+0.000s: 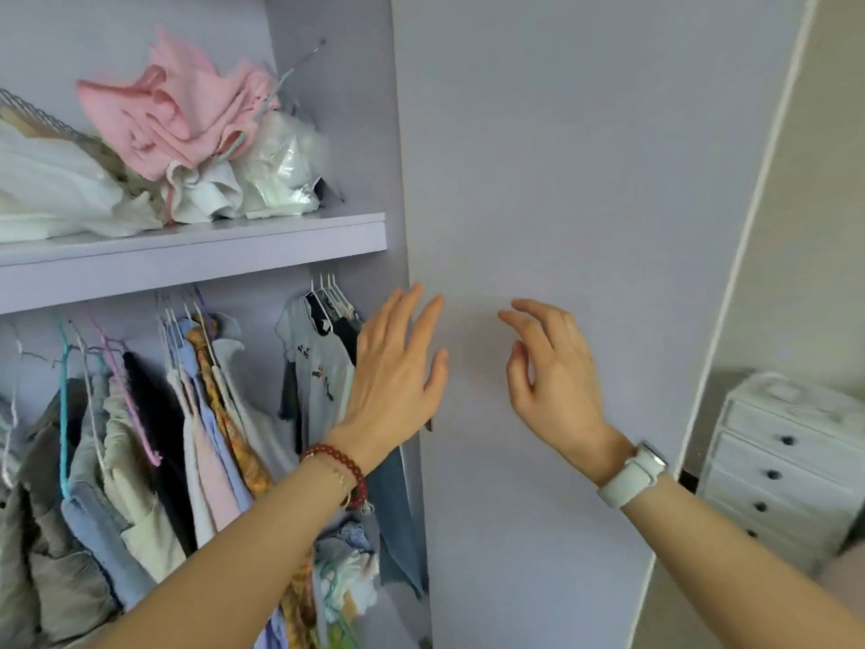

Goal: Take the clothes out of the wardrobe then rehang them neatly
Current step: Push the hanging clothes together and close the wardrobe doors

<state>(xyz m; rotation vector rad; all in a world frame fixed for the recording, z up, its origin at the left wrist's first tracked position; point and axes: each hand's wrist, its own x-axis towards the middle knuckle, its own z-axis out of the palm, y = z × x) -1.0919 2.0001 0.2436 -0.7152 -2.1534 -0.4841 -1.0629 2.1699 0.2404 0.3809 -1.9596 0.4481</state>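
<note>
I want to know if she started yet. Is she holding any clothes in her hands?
No, the left hand and right hand are both open and bare in front of the wardrobe door.

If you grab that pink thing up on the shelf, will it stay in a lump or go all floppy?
Probably floppy: the pink cloth lies crumpled in soft folds, so it should sag and unfold when lifted. It looks light. A hanger seems tangled in it and may come along, and the white clothes underneath might get tugged off the shelf.

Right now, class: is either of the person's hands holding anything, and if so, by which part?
Nothing is held. The left hand is spread open by the wardrobe door edge; the right hand hovers with loosely curled fingers, empty.
</note>
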